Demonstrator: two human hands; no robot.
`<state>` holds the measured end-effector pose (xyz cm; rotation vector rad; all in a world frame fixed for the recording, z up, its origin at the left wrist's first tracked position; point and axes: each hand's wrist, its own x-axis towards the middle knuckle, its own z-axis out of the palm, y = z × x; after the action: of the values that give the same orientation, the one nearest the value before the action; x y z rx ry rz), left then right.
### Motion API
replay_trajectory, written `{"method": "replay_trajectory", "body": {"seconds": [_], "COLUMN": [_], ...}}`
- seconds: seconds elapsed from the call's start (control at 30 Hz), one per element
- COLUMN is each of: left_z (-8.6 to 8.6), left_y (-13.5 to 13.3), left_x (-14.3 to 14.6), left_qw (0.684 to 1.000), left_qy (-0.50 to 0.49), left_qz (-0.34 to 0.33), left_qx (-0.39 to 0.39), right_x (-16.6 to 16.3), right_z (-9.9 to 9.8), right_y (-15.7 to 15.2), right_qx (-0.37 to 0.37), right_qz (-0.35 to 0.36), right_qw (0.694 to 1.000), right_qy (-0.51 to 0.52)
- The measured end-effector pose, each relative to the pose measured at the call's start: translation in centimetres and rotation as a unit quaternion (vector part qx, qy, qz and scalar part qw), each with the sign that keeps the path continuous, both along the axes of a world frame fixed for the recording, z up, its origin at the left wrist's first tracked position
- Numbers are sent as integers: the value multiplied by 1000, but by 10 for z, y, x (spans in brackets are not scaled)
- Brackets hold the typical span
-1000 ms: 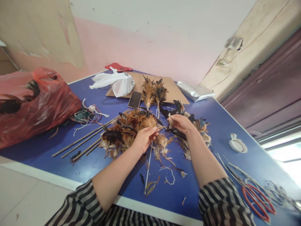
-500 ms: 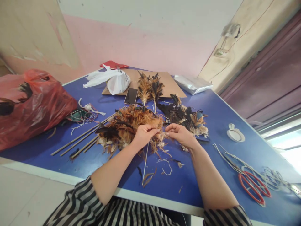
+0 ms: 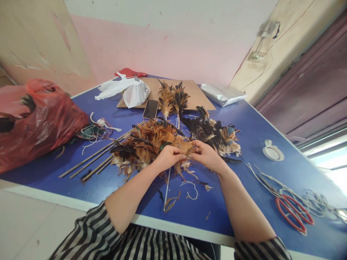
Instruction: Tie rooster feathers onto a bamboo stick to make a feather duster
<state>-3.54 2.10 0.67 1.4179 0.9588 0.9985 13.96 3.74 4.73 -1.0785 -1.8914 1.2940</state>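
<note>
Pinching feathers (image 3: 186,147), left hand (image 3: 168,158), right hand (image 3: 207,157), closer now

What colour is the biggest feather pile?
The pile is mostly orange-brown with some black, best seen in the head view.

The left hand (image 3: 171,157) and right hand (image 3: 204,155) meet over the table (image 3: 200,216), a feather (image 3: 187,147) between them. Just left of the grip lies a feather pile (image 3: 151,141); a second heap (image 3: 211,133) lies behind and to the right. Farther left are rods (image 3: 94,170), then a plastic bag (image 3: 48,126). Behind the grip, two dusters (image 3: 166,99) reach onto cardboard (image 3: 199,97), a phone (image 3: 150,109) to their left. Tape (image 3: 280,154) and, nearer the body, scissors (image 3: 296,216) lie well right.
</note>
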Motion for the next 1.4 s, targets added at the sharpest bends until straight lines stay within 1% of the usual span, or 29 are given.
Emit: {"method": "replay_trajectory", "body": {"seconds": [0.07,0.17,0.23,0.27,0.33,0.37,0.4,0.47,0.5,0.53,0.57,0.6,0.7,0.77,0.83,0.93,1.0,1.13,1.23,1.4], "left_z": [-2,-2,-1,0,3,4,5,7,7,7,7,6,6,6,6,4,2,0,0,2], "left_y": [0,-1,-1,-1,0,0,1,2,3,3,4,4,3,2,1,0,1,4,5,4], "left_x": [-1,-1,0,1,1,1,0,-1,-2,-3,-3,-3,-2,-1,1,2,1,-3,-5,-5], "left_qw": [999,998,999,1000,996,992,987,973,966,960,955,952,952,956,962,966,959,933,917,912], "left_qy": [29,59,37,14,-39,-66,-93,-143,-164,-181,-193,-200,-201,-193,-180,-169,-184,-240,-264,-266], "left_qz": [-11,-21,-21,-19,-12,-5,4,24,33,41,45,48,53,56,48,28,18,-18,-41,-49], "left_qx": [7,18,2,-19,-76,-105,-133,-179,-196,-209,-220,-226,-225,-215,-201,-194,-213,-268,-295,-307], "right_x": [1,1,3,5,10,13,17,24,26,27,26,23,6,-7,-17,-21,-19,-15,-15,-14], "right_z": [-1,-1,0,0,1,0,0,-3,-5,-7,-9,-11,-16,-19,-20,-22,-24,-26,-26,-25], "right_y": [1,1,2,4,8,12,15,22,24,24,24,22,12,6,3,2,3,4,3,3], "right_qx": [11,-9,-28,-35,-42,-45,-48,-50,-49,-49,-51,-54,-48,-32,-28,-40,-48,-66,-78,-73], "right_qz": [-13,-18,-30,-45,-96,-132,-173,-261,-297,-319,-325,-314,-231,-197,-193,-192,-184,-159,-142,-133], "right_qw": [1000,1000,999,998,992,984,971,932,914,905,908,920,966,977,978,975,974,975,976,978], "right_qy": [-15,-17,0,14,66,107,156,246,271,275,259,227,107,73,76,103,119,137,145,141]}}
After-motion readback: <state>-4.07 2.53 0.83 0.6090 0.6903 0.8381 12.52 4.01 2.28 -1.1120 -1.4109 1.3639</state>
